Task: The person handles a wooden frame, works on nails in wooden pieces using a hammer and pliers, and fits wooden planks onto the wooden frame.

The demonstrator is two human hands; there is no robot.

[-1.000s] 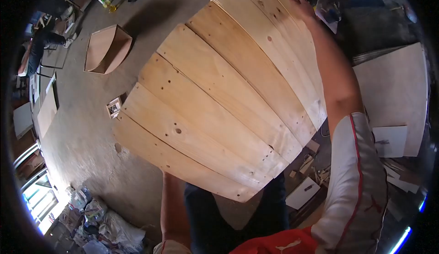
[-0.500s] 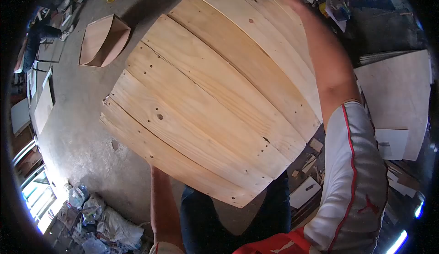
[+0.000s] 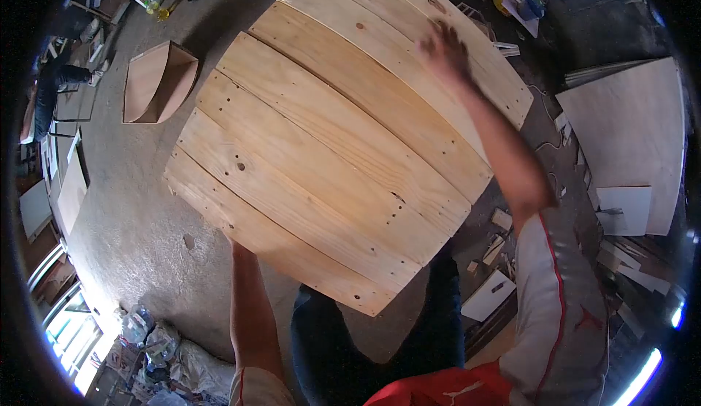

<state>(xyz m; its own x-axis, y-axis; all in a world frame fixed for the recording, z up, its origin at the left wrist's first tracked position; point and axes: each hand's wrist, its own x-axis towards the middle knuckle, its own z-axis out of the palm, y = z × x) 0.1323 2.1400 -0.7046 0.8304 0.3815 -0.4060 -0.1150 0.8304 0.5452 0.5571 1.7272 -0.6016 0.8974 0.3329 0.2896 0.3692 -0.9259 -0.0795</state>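
A wide panel of pale pine boards (image 3: pixel 314 143) fills the middle of the view, tilted, with knots and dark screw or nail holes along its ends. My right hand (image 3: pixel 443 52) is over the upper right boards, its fingers spread and slightly blurred; it seems to rest on the wood, holding nothing. At the lower left edge of the panel, my left forearm reaches up and goes behind the boards. The left hand itself is hidden there, so its fingers do not show.
An open wooden box with a curved divider (image 3: pixel 157 85) stands on the concrete floor at left. Plastic bags and bottles (image 3: pixel 168 355) lie lower left. Large plywood sheets (image 3: pixel 628 136) and wood scraps (image 3: pixel 500 220) lie at right. Another person's leg (image 3: pixel 62 77) shows at far left.
My right hand has left the panel's far upper edge and come inward onto its face, fingers now spread. The panel has shifted slightly left and up in view.
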